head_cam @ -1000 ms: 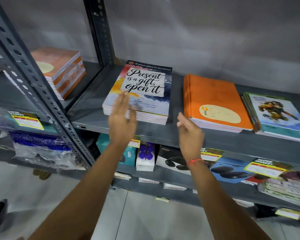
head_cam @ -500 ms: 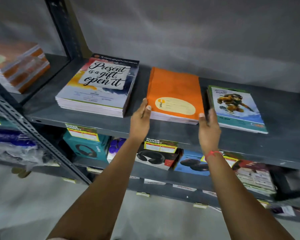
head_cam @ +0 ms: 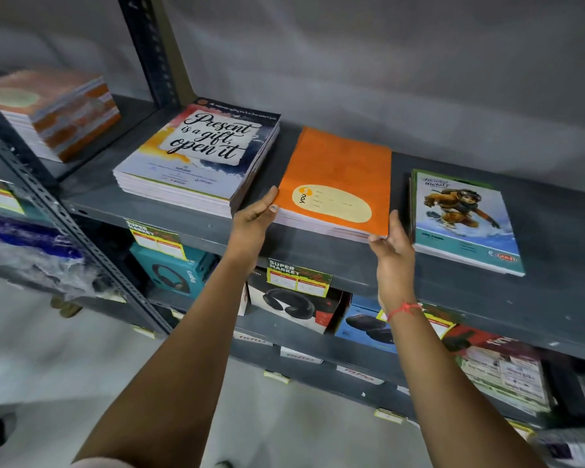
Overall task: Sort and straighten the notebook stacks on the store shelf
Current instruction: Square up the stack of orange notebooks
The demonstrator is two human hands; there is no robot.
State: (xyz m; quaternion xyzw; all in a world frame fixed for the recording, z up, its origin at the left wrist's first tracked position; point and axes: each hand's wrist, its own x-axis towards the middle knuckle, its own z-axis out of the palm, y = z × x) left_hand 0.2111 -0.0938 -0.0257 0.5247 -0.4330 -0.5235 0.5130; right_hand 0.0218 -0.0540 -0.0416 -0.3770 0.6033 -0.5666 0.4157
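An orange notebook stack (head_cam: 341, 167) lies in the middle of the grey metal shelf (head_cam: 318, 251). My left hand (head_cam: 254, 219) grips its near left corner, thumb on the cover. At the near right corner my right hand (head_cam: 394, 246) holds the stack from the side. Left of it sits a thicker stack with "Present is a gift, open it" covers (head_cam: 200, 153). On the right lies a thin stack with a cartoon character cover (head_cam: 463, 221). The stacks do not touch each other.
Another orange-and-white stack (head_cam: 54, 109) rests on the neighbouring shelf at far left, behind a perforated steel upright (head_cam: 65, 217). Boxed headphones (head_cam: 176, 271) and price tags (head_cam: 298, 282) fill the shelf below. A grey wall closes the back.
My hands left the "Present is a gift" stack, moved right and took hold of the orange stack's near corners. The view shifted right and closer.
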